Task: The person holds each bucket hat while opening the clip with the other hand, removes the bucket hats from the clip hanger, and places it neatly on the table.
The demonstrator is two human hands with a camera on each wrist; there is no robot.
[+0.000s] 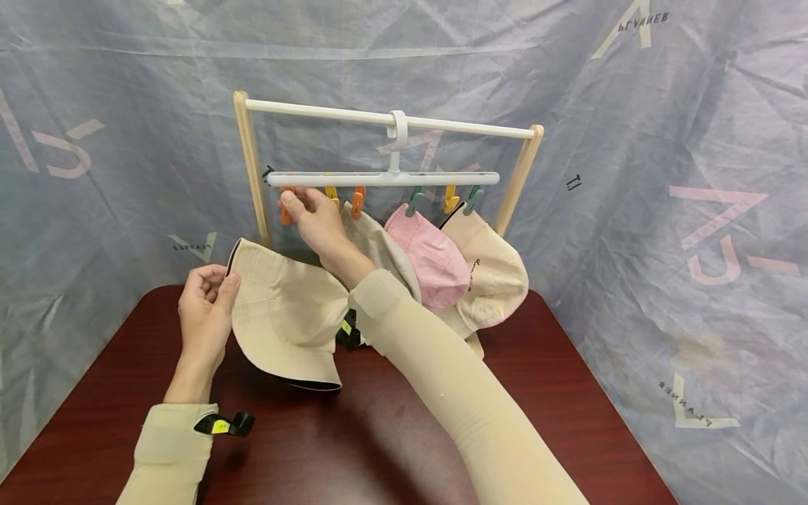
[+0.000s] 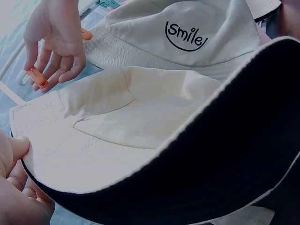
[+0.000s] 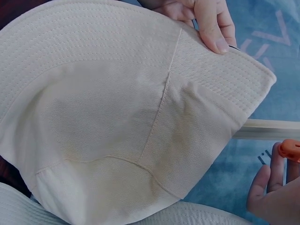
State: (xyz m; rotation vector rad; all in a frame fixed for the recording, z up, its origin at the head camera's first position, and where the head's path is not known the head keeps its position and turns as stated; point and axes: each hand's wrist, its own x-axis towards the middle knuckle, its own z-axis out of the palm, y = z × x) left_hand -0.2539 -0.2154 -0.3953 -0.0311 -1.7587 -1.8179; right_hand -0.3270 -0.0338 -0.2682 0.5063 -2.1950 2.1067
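Observation:
My left hand (image 1: 205, 305) pinches the brim of a cream bucket hat (image 1: 278, 301) between thumb and fingers. The hat's dark lining (image 2: 225, 140) faces the left wrist camera, and its crown fills much of the right wrist view. My right hand (image 1: 322, 228) is raised to the left end of a white hanger (image 1: 341, 179), pinching an orange clip (image 1: 287, 214) there. That same orange clip (image 2: 37, 78) shows between thumb and fingers in the left wrist view. The hat's brim hangs below and left of the clip, apart from it.
Clips hold a grey-white hat (image 1: 381, 245) marked "Smile", a pink hat (image 1: 429, 259) and another cream hat (image 1: 499, 273) along the hanger. A wooden-sided rack (image 1: 520, 182) with a white rod (image 1: 315, 111) carries the hanger over the dark red table (image 1: 568, 421).

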